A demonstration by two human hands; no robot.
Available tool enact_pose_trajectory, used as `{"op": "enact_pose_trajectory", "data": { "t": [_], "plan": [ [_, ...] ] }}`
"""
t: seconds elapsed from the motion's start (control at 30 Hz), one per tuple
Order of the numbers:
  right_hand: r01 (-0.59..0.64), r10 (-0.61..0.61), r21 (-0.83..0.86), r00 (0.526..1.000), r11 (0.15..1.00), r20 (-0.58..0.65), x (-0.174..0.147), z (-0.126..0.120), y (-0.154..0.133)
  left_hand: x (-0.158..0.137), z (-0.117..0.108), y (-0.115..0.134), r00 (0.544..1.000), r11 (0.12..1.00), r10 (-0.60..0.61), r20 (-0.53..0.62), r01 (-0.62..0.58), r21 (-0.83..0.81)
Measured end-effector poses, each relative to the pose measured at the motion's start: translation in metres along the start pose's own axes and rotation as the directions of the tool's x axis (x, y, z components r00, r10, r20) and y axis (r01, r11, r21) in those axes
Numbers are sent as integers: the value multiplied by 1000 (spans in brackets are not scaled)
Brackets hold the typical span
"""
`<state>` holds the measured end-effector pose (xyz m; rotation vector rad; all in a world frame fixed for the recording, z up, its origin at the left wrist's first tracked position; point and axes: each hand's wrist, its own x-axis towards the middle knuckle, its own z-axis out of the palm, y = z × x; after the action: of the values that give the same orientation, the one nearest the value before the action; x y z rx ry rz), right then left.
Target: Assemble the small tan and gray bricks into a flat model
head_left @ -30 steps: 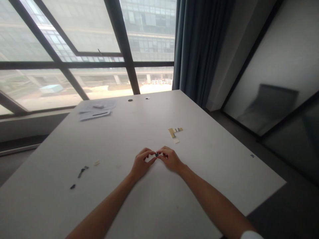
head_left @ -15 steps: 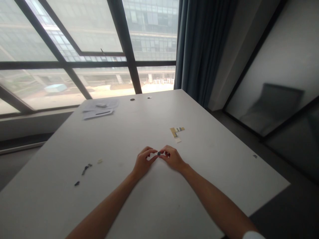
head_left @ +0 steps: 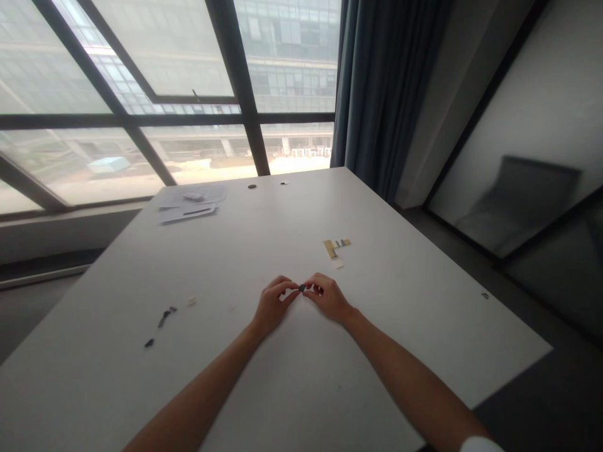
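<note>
A small dark, flat piece (head_left: 302, 288) is pinched between the fingertips of both hands, just above the white table (head_left: 264, 245). My left hand (head_left: 276, 302) grips its left side with thumb and forefinger. From the right, my right hand (head_left: 327, 296) pinches the same piece, its other fingers curled. The piece is too small for me to tell its kind. Beyond my right hand lies an L-shaped group of small tan, white and grey flat pieces (head_left: 329, 248).
Several small dark pieces (head_left: 163, 317) and a pale piece (head_left: 191, 301) lie on the table's left side. White papers (head_left: 188, 213) rest at the far left. A tiny dark item (head_left: 485, 295) sits near the right edge. Windows and a blue curtain (head_left: 367, 94) stand behind.
The small dark piece looks slightly turned between my fingertips. Both hands keep their grip in nearly the same place; the whole view has shifted slightly.
</note>
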<state>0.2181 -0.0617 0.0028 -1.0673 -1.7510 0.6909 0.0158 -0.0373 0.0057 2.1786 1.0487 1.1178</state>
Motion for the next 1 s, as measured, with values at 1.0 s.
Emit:
{"op": "enact_pose_trajectory", "data": {
  "t": [1.0],
  "plan": [
    [25, -27, -47, 999, 999, -42, -2, 2, 2, 0, 0, 4, 999, 999, 44, -30, -44, 17]
  ]
}}
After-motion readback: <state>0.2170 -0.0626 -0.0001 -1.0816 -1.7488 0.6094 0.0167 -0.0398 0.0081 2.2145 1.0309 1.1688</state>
